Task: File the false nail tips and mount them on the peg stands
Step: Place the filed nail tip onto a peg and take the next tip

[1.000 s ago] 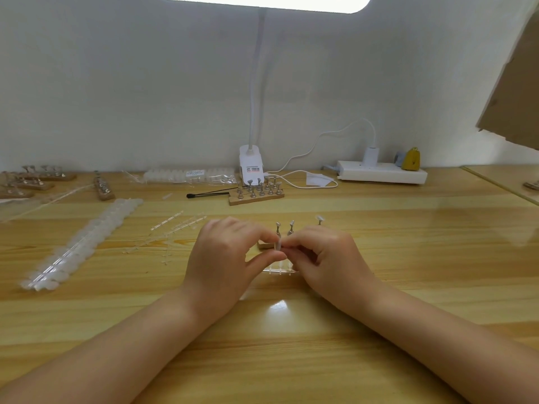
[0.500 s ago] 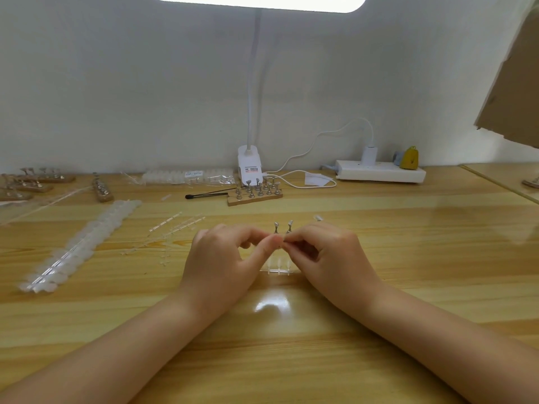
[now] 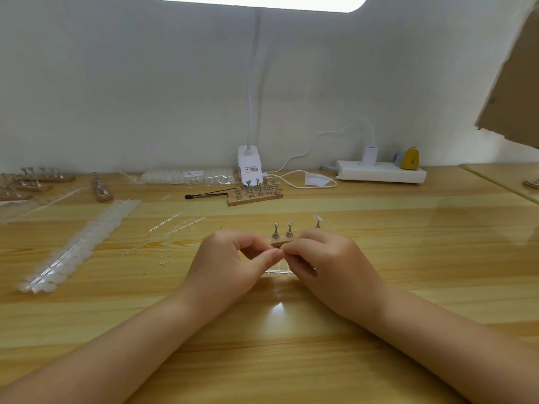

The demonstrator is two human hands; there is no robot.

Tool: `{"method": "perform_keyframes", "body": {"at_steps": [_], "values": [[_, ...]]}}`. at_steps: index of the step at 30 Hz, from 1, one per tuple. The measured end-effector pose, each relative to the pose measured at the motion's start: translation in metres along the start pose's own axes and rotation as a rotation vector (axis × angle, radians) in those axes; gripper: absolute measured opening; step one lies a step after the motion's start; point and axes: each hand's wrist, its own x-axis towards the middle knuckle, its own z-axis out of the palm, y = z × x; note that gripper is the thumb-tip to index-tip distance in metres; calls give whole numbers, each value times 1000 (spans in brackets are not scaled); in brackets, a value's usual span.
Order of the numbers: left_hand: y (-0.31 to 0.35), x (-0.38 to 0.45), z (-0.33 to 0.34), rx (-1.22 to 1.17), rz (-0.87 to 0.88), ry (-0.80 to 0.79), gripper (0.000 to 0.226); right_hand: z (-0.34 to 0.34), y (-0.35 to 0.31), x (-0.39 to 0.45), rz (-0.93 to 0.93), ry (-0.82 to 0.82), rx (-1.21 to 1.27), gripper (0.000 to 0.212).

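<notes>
- Since earlier: both hands sit slightly lower; pinch unchanged.
- Left hand [image 3: 230, 258], right hand [image 3: 326, 258]: fingertips pinched together on something tiny, presumably a nail tip; unclear.
- Peg stand [image 3: 280, 239]: one peg capped [image 3: 317, 219], two bare.
- Nail tip strips [image 3: 78, 243] on counter [image 3: 408, 258]: mostly unmounted.

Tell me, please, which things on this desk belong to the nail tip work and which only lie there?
For the job:
- left hand and right hand, fingertips together
- peg stand behind the hands
- strip of nail tips
- clear sprue under the hands
- spare peg stand

Lying about:
- lamp base
- power strip
- black stick
- cardboard
</notes>
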Motion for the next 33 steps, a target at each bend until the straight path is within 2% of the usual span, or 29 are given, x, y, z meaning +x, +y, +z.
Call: {"method": "perform_keyframes", "body": {"at_steps": [9,12,16,20,26,30,33], "values": [[1,-3,1,38,7,25,13,0,2,-2,-74,-10,-28,6],[4,-3,0,30,-1,60,9,1,2,1,7,46,33,6],[9,-1,-2,113,81,105,22,5,3,6,139,75,93,4],[6,0,0,247,98,142,18,5,15,9,393,130,177,2],[2,1,5,320,57,96,15,8,35,12,611,-5,52,14],[2,1,6,355,51,65,13,11,37,15,626,-140,-88,23],[3,1,5,383,55,55,12,10,36,15,602,-150,-140,26]]}}
